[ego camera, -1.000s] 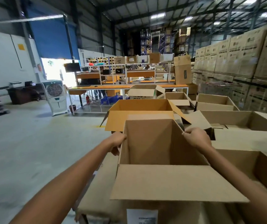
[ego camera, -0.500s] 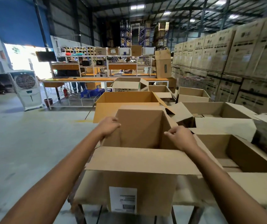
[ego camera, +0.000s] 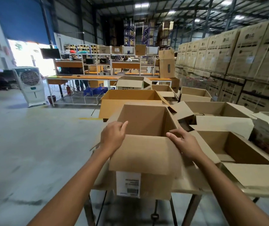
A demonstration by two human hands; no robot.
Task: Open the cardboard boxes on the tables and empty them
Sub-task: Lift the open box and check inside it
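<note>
Box (ego camera: 143,121): brown, open, near flap (ego camera: 146,154) down, white label (ego camera: 128,184) in front.
Left hand (ego camera: 112,137): curled round left edge.
Right hand (ego camera: 186,144): straight fingers touch right edge.

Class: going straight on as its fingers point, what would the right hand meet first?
Probably the far inner wall of the open box; the right hand points across its mouth. Depth unclear.

The location is a warehouse. Printed shipping cartons (ego camera: 244,51) are standing stacked in tall rows along the right side. Blue pallet racking (ego camera: 131,35) is rising toward the steel roof trusses (ego camera: 187,8) at the far end. A bare concrete floor (ego camera: 32,144) is running to a raised roller door (ego camera: 21,18). Opened cardboard boxes (ego camera: 146,154) are lying in rows in front of long packing tables (ego camera: 98,77).
</note>
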